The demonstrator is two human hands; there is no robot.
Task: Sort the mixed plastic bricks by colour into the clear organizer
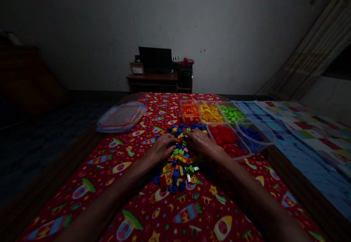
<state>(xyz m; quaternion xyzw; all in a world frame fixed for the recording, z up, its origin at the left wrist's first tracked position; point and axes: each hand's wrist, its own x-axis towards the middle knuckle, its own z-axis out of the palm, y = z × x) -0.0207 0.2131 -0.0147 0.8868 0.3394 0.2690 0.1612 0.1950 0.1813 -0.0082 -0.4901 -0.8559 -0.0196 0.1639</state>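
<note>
A loose pile of mixed toy building bricks [179,157], in blue, green, yellow, red and orange, lies on the red cloth. My left hand [164,146] reaches into its left side, thumb and fingers apart with bricks just beyond the tips. From the right, my right hand [199,141] lies over the pile with its fingers stretched toward the left hand. No brick shows in either hand, though the dim light partly hides the right fingertips. Several wheel-like yellow and blue pieces [168,168] lie at the near end of the pile.
Clear containers of orange bricks [189,111], yellow bricks [210,113], green bricks [231,114], red bricks [226,139] and blue bricks [251,135] stand right of the pile. Stacked lids [122,116] lie at the left. A desk with a monitor [155,59] stands by the wall.
</note>
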